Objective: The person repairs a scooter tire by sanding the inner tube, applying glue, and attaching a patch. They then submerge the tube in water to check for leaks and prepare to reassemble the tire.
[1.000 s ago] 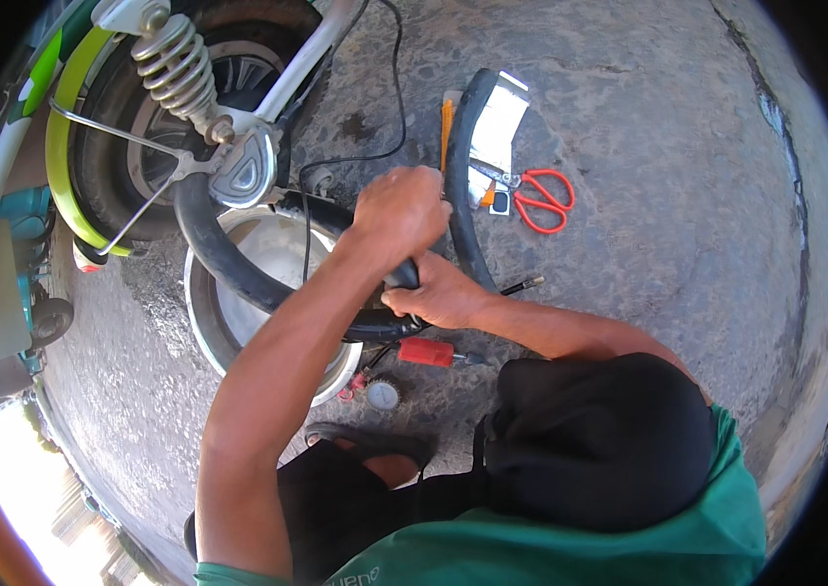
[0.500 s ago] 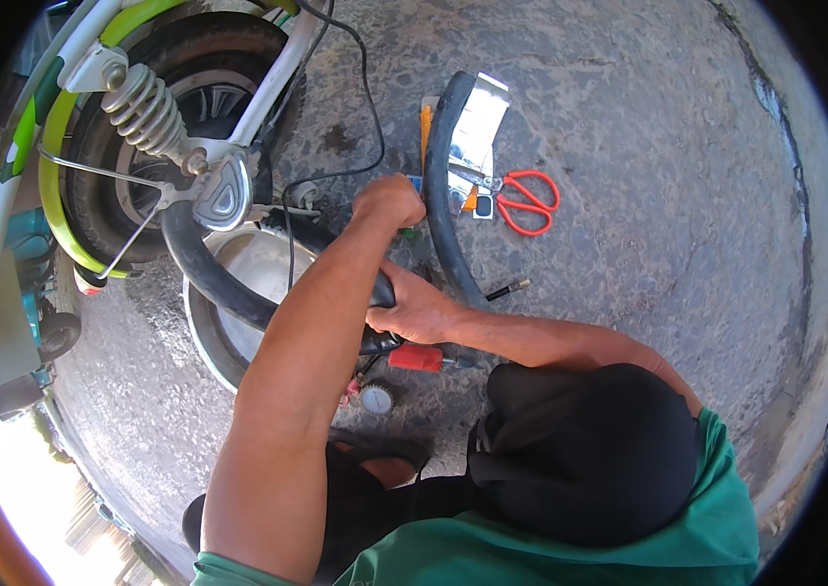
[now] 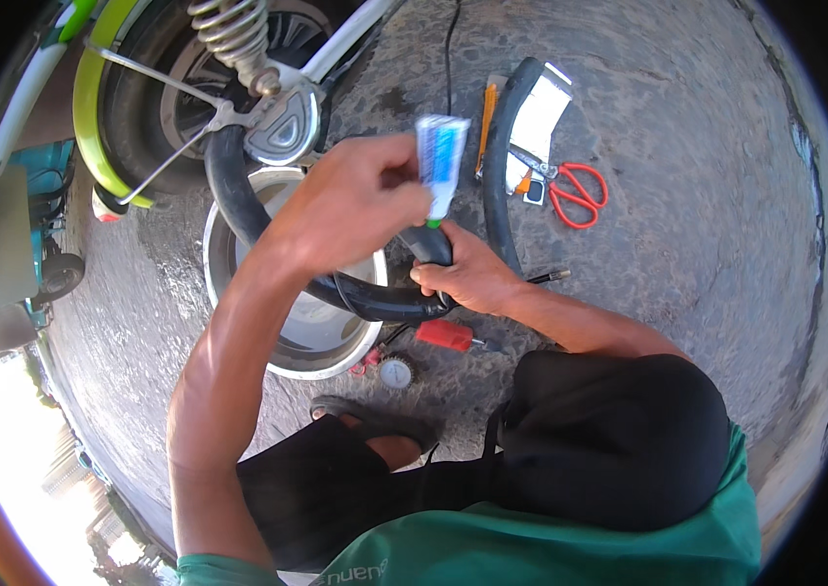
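Observation:
My left hand (image 3: 360, 200) is closed around a small blue and white squeeze tube (image 3: 442, 161), slightly blurred. Its green tip points down at the black rubber inner tube (image 3: 233, 190); I cannot tell whether it touches. Below that spot, my right hand (image 3: 470, 273) grips a bend of the inner tube, thumb on top. The inner tube curves from beside the wheel (image 3: 204, 83) across a metal basin (image 3: 308, 374) to my right hand. Water seems to lie in the basin.
Right of my hands lie a black rubber piece (image 3: 499, 186), red-handled scissors (image 3: 582, 195), an orange-yellow strip (image 3: 488, 112) and a shiny sheet (image 3: 538, 112). A red-handled tool (image 3: 445, 335) and a round gauge (image 3: 396, 372) lie before my foot. A black cable (image 3: 451, 59) runs behind.
My left hand has lifted from the ground with the squeeze tube and come over the inner tube. My right hand still grips the inner tube. The view has shifted.

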A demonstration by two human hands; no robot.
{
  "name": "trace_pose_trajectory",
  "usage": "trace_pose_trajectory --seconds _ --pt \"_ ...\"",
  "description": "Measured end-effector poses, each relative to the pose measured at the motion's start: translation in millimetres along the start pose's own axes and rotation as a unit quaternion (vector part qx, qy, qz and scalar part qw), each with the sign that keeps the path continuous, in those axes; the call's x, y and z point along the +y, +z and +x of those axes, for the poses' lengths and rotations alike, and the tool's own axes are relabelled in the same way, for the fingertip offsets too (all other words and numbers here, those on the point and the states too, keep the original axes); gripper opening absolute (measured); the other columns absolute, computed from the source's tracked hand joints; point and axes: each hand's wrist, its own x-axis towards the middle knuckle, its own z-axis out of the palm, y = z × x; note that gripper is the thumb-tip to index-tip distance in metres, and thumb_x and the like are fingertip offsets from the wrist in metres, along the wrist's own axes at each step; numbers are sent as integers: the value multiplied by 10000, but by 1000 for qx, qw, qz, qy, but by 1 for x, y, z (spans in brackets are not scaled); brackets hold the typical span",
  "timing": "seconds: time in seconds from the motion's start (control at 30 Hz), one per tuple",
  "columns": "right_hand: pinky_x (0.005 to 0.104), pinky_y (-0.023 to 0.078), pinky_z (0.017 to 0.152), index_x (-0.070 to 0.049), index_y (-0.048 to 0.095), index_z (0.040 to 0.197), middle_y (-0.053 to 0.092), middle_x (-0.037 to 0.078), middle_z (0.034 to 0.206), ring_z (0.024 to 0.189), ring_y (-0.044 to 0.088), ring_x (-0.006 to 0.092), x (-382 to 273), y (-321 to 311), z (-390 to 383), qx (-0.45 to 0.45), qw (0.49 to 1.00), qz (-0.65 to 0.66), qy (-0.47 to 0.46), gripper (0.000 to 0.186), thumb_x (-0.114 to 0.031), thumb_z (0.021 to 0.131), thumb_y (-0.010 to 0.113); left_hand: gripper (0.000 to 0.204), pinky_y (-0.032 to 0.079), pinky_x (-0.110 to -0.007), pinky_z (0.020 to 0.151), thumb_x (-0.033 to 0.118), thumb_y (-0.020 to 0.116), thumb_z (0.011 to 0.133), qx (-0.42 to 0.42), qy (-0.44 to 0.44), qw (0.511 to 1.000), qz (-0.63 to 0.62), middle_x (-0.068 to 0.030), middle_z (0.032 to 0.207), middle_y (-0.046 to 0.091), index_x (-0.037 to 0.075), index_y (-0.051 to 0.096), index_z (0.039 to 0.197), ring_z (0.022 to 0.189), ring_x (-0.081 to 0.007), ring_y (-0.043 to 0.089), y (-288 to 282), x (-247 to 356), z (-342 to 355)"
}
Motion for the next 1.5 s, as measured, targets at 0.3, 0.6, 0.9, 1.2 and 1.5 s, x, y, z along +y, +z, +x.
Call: trace_pose_trajectory --seconds 0.3,0.6,0.9,1.2,1.5 --pt "292 486 663 11 521 1258 654 31 885 737 619 102 -17 14 -8 5 1000 -6 -6 465 -119 871 744 186 573 -299 859 5 621 961 107 -29 923 -369 -133 1016 723 -19 617 1145 938 -166 707 42 -116 -100" --pt "277 514 702 1 518 1309 671 54 1010 790 624 108 -25 21 -12 -12 998 64 -11 487 -42 880 743 181 548 -264 801 19 691 951 140 -3 909 -392 -81 981 716 -12 645 1123 891 -107 666 62 -115 -93" --pt "286 522 717 9 489 1350 657 78 1037 803 625 115 -20 16 -9 0 998 69 -2 516 -56 905 740 170 549 -257 871 16 713 941 132 17 904 -405 -58 1006 727 -2 676 1107 952 -87 671 74 -124 -83" --pt "297 515 751 16 495 1322 632 63 1019 813 613 120 -25 12 -9 -31 994 103 -3 483 -85 916 738 194 569 -284 855 -16 699 929 114 25 886 -448 -108 1050 719 -4 659 1119 968 -155 699 76 -126 -76" --pt "295 510 753 8 510 1295 616 62 1017 823 611 123 -30 10 -10 -40 991 126 5 479 -28 876 739 123 558 -316 750 -7 740 878 145 122 977 -99 -117 1029 695 0 704 995 920 -182 695 46 -108 -84"
